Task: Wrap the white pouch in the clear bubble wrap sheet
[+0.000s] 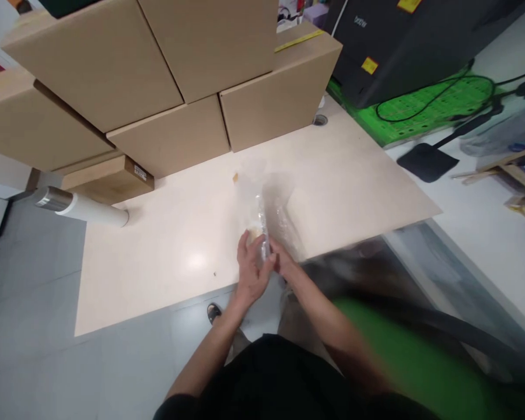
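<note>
A clear plastic bag (262, 219) is held over the front edge of the pale wooden table (175, 233). My left hand (252, 268) has its fingers curled around the near part of the bag. On the bag's other side, my right hand (281, 256) grips the plastic, its fingers partly hidden behind it. Something small and yellowish (256, 233) shows through the plastic by my left fingertips; its kind is unclear. The bag's far end spreads loosely toward the boxes.
Cardboard boxes (170, 134) are stacked along the back. A white bottle with a steel cap (91, 210) stands at the left. To the right are a black Brother machine (376, 46) on a green base (437, 105) and a black fly swatter (429, 163).
</note>
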`<state>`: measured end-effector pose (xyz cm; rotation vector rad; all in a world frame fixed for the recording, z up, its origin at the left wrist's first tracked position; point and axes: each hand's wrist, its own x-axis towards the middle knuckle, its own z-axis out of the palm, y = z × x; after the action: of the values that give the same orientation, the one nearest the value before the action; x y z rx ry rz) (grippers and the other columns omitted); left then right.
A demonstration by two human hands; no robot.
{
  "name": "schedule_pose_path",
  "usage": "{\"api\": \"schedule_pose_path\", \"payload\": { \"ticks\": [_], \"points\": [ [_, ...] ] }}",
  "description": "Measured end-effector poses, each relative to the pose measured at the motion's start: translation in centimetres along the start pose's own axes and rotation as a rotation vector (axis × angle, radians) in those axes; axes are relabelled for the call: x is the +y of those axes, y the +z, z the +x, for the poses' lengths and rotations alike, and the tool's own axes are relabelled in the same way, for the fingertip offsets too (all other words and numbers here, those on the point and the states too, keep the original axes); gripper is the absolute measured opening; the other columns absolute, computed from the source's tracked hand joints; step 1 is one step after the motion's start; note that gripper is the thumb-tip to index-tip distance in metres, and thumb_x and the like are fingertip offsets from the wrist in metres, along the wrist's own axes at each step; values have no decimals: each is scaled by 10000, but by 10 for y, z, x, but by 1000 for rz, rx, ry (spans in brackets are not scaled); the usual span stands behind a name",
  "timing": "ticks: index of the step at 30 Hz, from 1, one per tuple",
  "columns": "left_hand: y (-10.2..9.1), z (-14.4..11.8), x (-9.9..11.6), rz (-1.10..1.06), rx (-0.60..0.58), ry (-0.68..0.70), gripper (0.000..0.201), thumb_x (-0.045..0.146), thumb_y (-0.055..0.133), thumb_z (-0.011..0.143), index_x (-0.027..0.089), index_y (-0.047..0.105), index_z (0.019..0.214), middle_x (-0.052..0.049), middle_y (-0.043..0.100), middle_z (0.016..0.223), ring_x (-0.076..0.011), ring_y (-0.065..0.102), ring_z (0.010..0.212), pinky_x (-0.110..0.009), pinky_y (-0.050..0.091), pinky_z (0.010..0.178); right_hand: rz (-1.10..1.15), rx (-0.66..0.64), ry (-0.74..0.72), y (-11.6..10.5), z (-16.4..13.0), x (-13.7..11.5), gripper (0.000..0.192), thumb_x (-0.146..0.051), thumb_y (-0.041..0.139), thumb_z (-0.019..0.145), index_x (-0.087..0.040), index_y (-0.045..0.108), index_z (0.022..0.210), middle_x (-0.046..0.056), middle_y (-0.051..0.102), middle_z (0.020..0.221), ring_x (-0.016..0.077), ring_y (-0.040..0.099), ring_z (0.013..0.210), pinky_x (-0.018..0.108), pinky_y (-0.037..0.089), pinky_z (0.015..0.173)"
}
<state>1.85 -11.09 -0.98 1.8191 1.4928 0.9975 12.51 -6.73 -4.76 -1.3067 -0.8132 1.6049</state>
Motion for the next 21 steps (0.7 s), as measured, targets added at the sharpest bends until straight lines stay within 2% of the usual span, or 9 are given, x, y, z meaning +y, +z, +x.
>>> {"api": "schedule_pose_path", "payload": {
  "ticks": [2, 4, 6, 8, 11, 14, 17, 21],
  "points": [
    [17, 4, 2, 134, -89, -9, 436, 433, 489, 971, 299, 537, 1383, -143, 312, 1577, -357, 237, 1486, -624, 266, 1134, -26, 137, -10, -23, -6, 0, 481, -667, 537, 785, -215, 692, 828, 50, 695, 758, 228, 649, 776, 340, 522, 703],
    [34, 7, 1, 276, -156, -49, 428, 434, 483, 970, 329, 558, 1379, -141, 315, 1589, -404, 235, 1478, -701, 217, 1105, -97, 280, -70, -45, -8, -3, 436, -614, 557, 792, -210, 689, 891, 67, 708, 878, 238, 635, 849, 363, 513, 774],
    [49, 9, -1, 364, -176, -68, 455, 425, 525, 947, 334, 551, 1392, -145, 324, 1593, -432, 240, 1470, -737, 192, 1087, -268, 402, -198, -63, -4, -7, 422, -565, 551, 814, -206, 681, 995, 98, 699, 1035, 261, 611, 967, 409, 483, 881],
    [60, 9, -4, 402, -160, -63, 502, 413, 572, 916, 333, 532, 1411, -141, 326, 1597, -440, 232, 1471, -745, 176, 1086, -509, 471, -335, -72, 8, -11, 436, -543, 515, 839, -193, 664, 1052, 134, 679, 1114, 293, 578, 1063, 471, 435, 966],
    [67, 10, -7, 431, -156, -57, 538, 400, 598, 894, 337, 516, 1422, -131, 314, 1607, -438, 220, 1477, -742, 175, 1086, -773, 451, -369, -70, 37, -17, 441, -532, 530, 830, -176, 635, 1069, 163, 663, 1137, 332, 534, 1142, 542, 377, 1017],
    [63, 12, -9, 445, -192, -66, 528, 426, 578, 904, 327, 521, 1420, -138, 299, 1612, -444, 247, 1465, -732, 197, 1074, -823, 407, -235, -57, 61, -28, 428, -527, 620, 777, -178, 633, 1024, 144, 671, 1067, 328, 562, 1086, 513, 414, 967],
    [57, 10, -10, 399, -191, -62, 587, 477, 569, 904, 312, 466, 1458, -136, 344, 1593, -415, 278, 1457, -680, 209, 1094, -661, 310, -66, -47, 69, -42, 438, -540, 709, 701, -186, 639, 949, 97, 691, 953, 285, 622, 932, 435, 473, 862],
    [39, 10, -14, 266, -118, -28, 599, 467, 530, 930, 266, 408, 1481, -141, 418, 1547, -329, 346, 1439, -569, 245, 1122, -209, 123, 27, -38, 54, -61, 422, -485, 787, 607, -167, 661, 855, 41, 702, 812, 219, 638, 763, 348, 497, 728]
  ]
}}
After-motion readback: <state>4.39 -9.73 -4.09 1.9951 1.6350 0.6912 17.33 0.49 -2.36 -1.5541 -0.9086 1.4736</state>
